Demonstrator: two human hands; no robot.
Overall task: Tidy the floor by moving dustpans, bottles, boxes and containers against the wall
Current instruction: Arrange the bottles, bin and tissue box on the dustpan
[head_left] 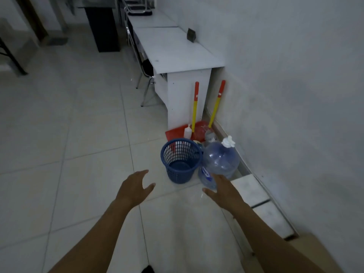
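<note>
A blue mesh basket [180, 161] stands on the tiled floor beside a large clear-blue water jug [219, 160] with a white wad in its neck. Behind them two red dustpans [199, 132] with red-and-yellow handles lean by the desk and wall. A small white bottle [187, 131] stands in front of the dustpans. My left hand [135, 189] hovers open, fingers spread, just left of the basket and holds nothing. My right hand [222, 189] is open at the jug's near lower side; whether it touches the jug is unclear.
A white desk [173, 50] runs along the right wall, with a metal chair [146, 75] tucked beside it. White flat boxes [250, 189] lie along the wall base at the right. A brown cardboard box [315, 251] sits at the lower right corner.
</note>
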